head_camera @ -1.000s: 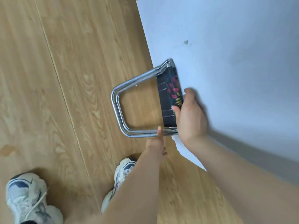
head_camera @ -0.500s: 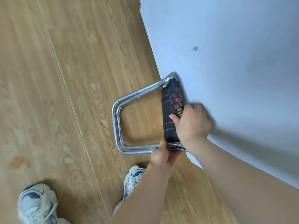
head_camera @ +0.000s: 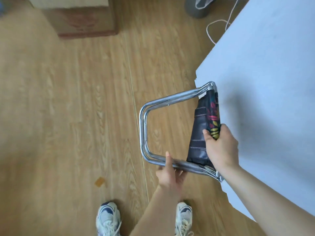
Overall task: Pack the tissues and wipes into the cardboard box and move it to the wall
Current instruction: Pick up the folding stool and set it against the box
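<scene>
I hold a folded stool (head_camera: 170, 106) with chrome tube legs and a dark seat cloth printed with red and yellow leaves, above the wooden floor and against the edge of a pale blue-white surface (head_camera: 264, 91). My right hand (head_camera: 220, 147) grips the folded seat cloth. My left hand (head_camera: 170, 174) holds the lower chrome tube from below. A cardboard box (head_camera: 80, 16) stands on the floor at the top left, blurred; its inside is hidden. No tissues or wipes are visible.
A grey bin (head_camera: 197, 7) with a plastic liner stands at the top right. A white cable (head_camera: 211, 29) loops on the floor near it. My two white sneakers (head_camera: 109, 218) are at the bottom. A small tan scrap (head_camera: 99, 181) lies on the floor.
The view has swung up and away from the pale surface, bringing the box, bin and cable into sight. Both hands keep their hold on the folded stool.
</scene>
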